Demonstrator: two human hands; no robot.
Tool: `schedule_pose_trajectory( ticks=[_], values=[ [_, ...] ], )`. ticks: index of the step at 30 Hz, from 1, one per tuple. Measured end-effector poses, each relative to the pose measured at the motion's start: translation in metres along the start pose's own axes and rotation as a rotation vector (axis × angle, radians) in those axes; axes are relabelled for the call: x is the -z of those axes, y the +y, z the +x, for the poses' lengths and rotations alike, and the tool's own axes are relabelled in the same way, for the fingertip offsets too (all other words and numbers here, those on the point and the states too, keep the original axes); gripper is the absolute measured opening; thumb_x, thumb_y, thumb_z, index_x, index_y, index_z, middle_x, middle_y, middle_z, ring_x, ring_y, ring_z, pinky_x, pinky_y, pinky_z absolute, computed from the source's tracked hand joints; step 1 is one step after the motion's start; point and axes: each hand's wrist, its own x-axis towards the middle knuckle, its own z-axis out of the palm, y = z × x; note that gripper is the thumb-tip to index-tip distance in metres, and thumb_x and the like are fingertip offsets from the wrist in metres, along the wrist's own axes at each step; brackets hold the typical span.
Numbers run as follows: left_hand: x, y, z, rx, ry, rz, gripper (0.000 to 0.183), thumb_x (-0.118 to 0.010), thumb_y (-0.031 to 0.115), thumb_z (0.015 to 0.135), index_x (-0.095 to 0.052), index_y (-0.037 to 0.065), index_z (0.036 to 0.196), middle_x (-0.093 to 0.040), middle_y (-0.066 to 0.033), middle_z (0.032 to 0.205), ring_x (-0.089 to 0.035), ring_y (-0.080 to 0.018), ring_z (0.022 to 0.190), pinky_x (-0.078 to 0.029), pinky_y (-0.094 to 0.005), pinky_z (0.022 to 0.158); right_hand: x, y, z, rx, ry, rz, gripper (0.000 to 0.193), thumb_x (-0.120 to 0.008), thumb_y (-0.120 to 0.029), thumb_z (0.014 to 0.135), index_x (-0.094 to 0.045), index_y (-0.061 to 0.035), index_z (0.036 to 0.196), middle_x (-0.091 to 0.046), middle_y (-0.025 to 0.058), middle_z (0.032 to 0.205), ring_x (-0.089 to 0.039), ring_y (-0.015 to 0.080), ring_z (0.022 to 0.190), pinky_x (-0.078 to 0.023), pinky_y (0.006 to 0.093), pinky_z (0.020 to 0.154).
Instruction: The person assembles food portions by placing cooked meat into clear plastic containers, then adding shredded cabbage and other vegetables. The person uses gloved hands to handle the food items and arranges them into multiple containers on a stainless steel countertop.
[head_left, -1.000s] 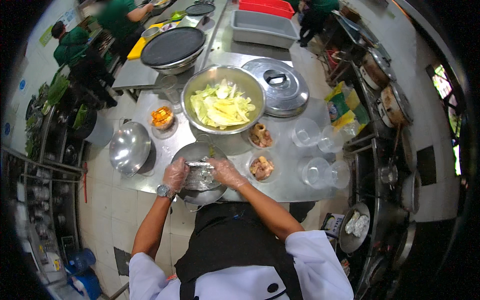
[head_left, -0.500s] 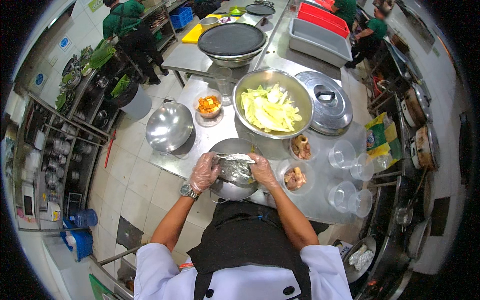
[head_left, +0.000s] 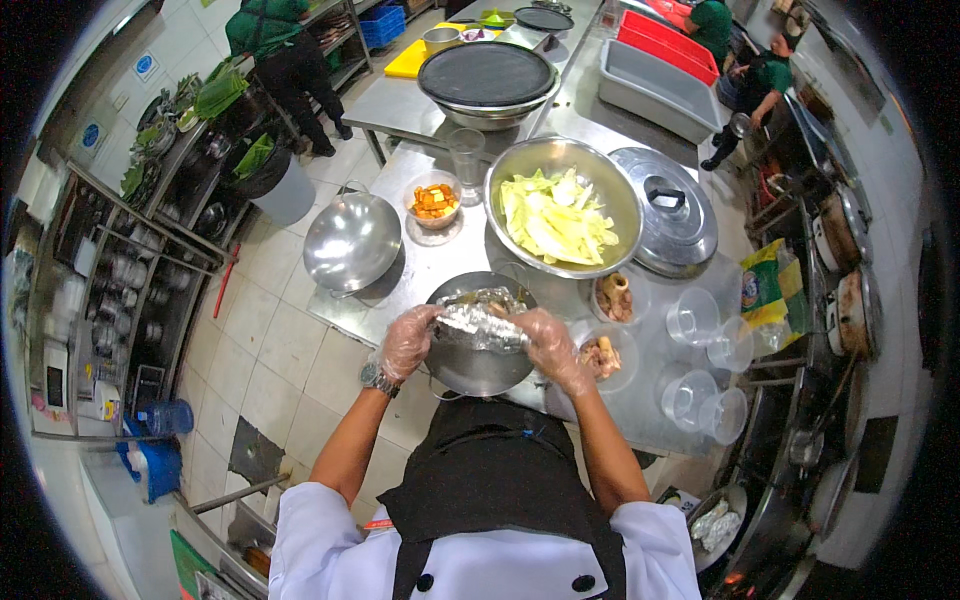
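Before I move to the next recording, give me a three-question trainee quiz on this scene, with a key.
1. What do the left hand and right hand both hold?
A. a red tray
B. foil
C. a plastic cup

2. True or false: a wristwatch is worn on the left wrist.

3. Fill the gap: in the picture, the round metal lid lies to the ____ of the metal bowl of pale leaves.

Key: 1 B; 2 true; 3 right.

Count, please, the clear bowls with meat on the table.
2: a nearer bowl beside the right hand, partly hidden by it; a farther bowl beside the large bowl of leaves.
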Motion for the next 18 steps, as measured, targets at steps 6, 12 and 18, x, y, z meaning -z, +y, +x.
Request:
schedule_pose_trajectory(
  ticks=[6,12,18],
  values=[
    [0.006,-0.002,-0.037,-0.041,-0.093,-0.014,0.033,-0.059,-0.009,0.084,-0.068,0.005,0.112,-0.072,-0.0152,0.113,-0.068,-0.0366,0.107,-0.055,-0.044,0.094,-0.018,-0.011,-0.04,0.152,-0.083,-0.075,0.047,-0.064,0.01,0.073,-0.07,-0.0095,0.115,-0.073,0.0096,0.109,-0.068,0.0313,0.105,-0.053,0.0453,0.094],
    [0.005,0.022,-0.048,0.412,-0.072,-0.049,0.023,-0.061,0.015,0.091,-0.071,0.002,0.108,-0.073,-0.0221,0.106,-0.069,-0.0399,0.1,-0.054,-0.0453,0.09,-0.034,-0.026,-0.044,0.108,-0.166,-0.233,0.046,-0.07,0.001,0.072,-0.07,-0.0125,0.116,-0.07,0.0059,0.115,-0.064,0.0285,0.11,-0.05,0.0456,0.094],
    [-0.006,0.053,-0.009,0.778,-0.316,0.099,0.076,-0.058,0.071,0.091,-0.073,-0.004,0.099,-0.072,-0.0259,0.092,-0.07,-0.0417,0.088,-0.055,-0.048,0.081,-0.064,-0.018,-0.036,0.173,-0.193,-0.199,0.053,-0.073,-0.001,0.069,-0.069,-0.0104,0.12,-0.069,0.0089,0.118,-0.063,0.031,0.11,-0.05,0.046,0.092]
  ],
)
